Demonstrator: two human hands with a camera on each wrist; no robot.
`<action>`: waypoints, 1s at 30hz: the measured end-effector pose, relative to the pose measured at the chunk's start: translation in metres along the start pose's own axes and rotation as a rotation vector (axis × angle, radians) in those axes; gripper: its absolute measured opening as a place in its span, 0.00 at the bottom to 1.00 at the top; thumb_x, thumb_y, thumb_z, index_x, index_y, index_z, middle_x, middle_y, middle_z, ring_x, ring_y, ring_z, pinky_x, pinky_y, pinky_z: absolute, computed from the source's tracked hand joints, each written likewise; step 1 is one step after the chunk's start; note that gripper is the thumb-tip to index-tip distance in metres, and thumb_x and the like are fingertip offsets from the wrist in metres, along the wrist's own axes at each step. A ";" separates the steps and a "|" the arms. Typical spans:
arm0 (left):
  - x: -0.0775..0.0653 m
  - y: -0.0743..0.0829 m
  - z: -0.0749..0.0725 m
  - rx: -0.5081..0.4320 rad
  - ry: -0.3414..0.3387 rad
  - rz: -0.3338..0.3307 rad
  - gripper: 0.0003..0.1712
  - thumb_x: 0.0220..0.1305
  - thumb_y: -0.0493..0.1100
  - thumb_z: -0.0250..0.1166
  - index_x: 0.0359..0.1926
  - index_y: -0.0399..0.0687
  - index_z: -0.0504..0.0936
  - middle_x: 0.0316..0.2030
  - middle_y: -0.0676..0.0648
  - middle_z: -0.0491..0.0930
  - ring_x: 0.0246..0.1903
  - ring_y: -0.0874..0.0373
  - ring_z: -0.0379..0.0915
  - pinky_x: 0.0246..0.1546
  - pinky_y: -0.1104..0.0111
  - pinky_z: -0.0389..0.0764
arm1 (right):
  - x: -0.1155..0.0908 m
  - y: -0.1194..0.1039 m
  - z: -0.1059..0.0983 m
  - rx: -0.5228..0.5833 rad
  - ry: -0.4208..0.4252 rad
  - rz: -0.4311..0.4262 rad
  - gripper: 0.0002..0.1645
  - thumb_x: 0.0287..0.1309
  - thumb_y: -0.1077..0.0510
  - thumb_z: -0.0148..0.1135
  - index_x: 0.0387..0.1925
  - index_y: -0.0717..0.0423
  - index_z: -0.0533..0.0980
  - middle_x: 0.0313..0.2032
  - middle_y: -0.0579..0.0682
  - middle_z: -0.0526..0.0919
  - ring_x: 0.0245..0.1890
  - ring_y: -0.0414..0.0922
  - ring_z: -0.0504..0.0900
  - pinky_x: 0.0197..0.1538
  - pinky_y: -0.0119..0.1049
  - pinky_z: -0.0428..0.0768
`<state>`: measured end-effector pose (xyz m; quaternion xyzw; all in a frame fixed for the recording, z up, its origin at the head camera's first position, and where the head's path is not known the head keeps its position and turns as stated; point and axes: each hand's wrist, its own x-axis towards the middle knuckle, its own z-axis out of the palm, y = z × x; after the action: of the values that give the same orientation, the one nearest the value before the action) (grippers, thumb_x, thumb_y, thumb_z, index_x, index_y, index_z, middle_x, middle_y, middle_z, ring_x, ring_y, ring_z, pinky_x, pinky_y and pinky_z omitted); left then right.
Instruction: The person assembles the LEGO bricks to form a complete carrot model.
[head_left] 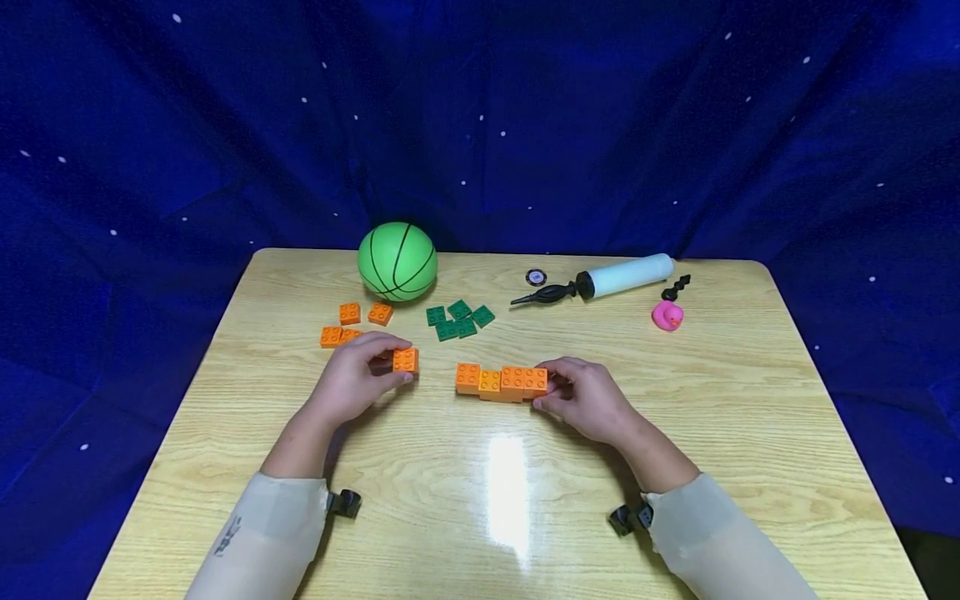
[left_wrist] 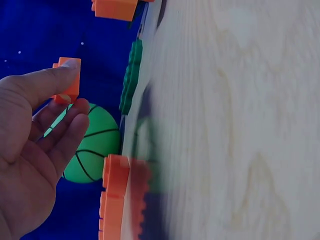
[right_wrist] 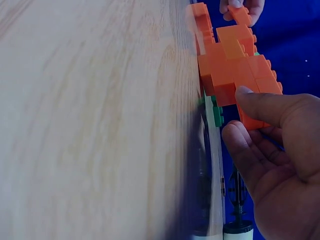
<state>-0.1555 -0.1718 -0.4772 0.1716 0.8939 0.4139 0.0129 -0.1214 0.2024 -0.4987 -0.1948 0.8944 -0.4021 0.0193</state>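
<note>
My left hand (head_left: 351,380) pinches a single orange toy brick (head_left: 406,361) between thumb and fingertips, raised off the table as the left wrist view shows. My right hand (head_left: 592,402) grips the right end of a row of joined orange bricks (head_left: 513,383) in the middle of the table. In the right wrist view, the thumb presses the near side of this assembly (right_wrist: 222,70), which has bricks on more than one level. A gap lies between the held brick and the row. Behind my left hand several loose orange bricks (head_left: 349,313) lie, one partly hidden by the fingers.
Several dark green bricks (head_left: 447,330) lie beyond the hands. A green ball (head_left: 397,262) stands at the back left. Along the back are a round chip (head_left: 536,277), a hand pump (head_left: 626,277), a small black object (head_left: 676,287) and a pink rubber duck (head_left: 667,316).
</note>
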 end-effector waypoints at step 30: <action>0.026 0.047 0.041 -0.115 -0.094 0.162 0.23 0.58 0.41 0.80 0.55 0.52 0.87 0.52 0.53 0.83 0.48 0.57 0.82 0.51 0.64 0.85 | 0.002 0.005 0.000 -0.008 -0.005 0.017 0.26 0.54 0.61 0.80 0.55 0.59 0.83 0.37 0.45 0.83 0.35 0.40 0.80 0.37 0.33 0.83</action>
<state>-0.1588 -0.1049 -0.4663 0.2615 0.8504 0.4556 0.0314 -0.1247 0.2045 -0.5018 -0.1884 0.8977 -0.3976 0.0241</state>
